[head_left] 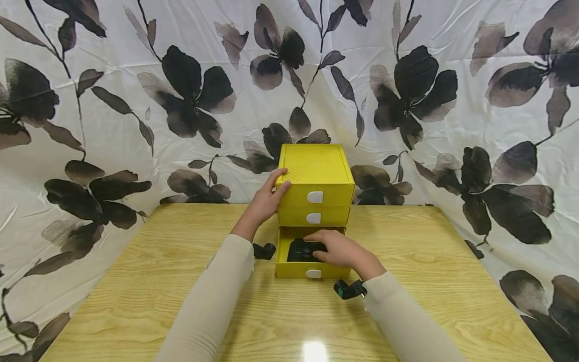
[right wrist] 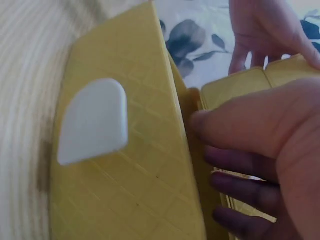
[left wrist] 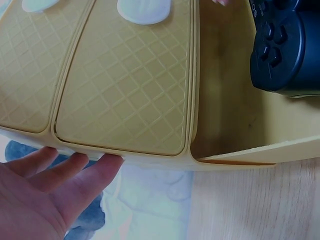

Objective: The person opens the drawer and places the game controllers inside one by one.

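Observation:
A yellow three-tier drawer box stands at the back of the table, its bottom drawer pulled out. Inside that drawer is a black game controller, also in the left wrist view. My left hand rests against the box's upper left side, fingers spread along it in the left wrist view. Reaching into the drawer, my right hand hovers over the controller's right half, thumb in front and fingers behind. In the right wrist view the drawer front hides the controller, and contact with it cannot be judged.
Two closed drawers with white tabs sit above the pulled-out one. The wooden table extends to both sides. A floral cloth hangs behind. Black wrist devices are worn at both sleeves.

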A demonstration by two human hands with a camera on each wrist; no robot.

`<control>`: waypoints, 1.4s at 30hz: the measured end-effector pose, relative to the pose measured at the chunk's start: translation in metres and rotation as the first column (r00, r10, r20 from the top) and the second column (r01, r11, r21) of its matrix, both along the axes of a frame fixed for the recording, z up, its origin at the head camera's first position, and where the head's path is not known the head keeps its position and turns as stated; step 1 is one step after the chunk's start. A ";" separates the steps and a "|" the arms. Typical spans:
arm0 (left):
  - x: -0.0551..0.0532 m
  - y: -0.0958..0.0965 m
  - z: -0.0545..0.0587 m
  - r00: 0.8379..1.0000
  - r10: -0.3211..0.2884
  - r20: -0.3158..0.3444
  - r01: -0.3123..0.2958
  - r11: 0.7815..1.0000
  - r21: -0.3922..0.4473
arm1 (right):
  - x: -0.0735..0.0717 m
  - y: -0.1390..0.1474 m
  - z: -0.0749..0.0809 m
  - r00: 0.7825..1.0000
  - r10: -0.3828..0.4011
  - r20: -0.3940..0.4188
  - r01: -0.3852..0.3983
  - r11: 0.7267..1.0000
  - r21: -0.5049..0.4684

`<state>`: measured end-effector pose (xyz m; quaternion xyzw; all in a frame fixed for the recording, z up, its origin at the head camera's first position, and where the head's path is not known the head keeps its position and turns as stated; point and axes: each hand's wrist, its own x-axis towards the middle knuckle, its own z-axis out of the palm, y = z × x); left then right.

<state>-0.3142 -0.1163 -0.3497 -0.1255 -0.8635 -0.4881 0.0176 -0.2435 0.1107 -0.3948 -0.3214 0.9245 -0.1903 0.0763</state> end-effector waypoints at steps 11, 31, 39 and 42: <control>0.000 0.000 0.000 1.000 0.001 -0.006 -0.001 1.000 0.001 | 0.022 -0.002 0.000 0.988 -0.092 -0.124 0.072 0.985 -0.155; 0.001 0.000 0.002 1.000 0.001 0.002 -0.001 1.000 -0.004 | 0.056 -0.002 -0.027 0.871 -0.341 -0.355 0.095 0.824 -0.558; 0.000 0.000 0.001 1.000 -0.011 -0.007 0.011 1.000 0.005 | 0.065 -0.002 -0.038 0.828 -0.389 -0.403 0.119 0.825 -0.552; 0.000 0.000 0.001 1.000 -0.006 -0.003 0.006 1.000 0.004 | 0.067 -0.003 -0.042 0.825 -0.393 -0.406 0.125 0.827 -0.548</control>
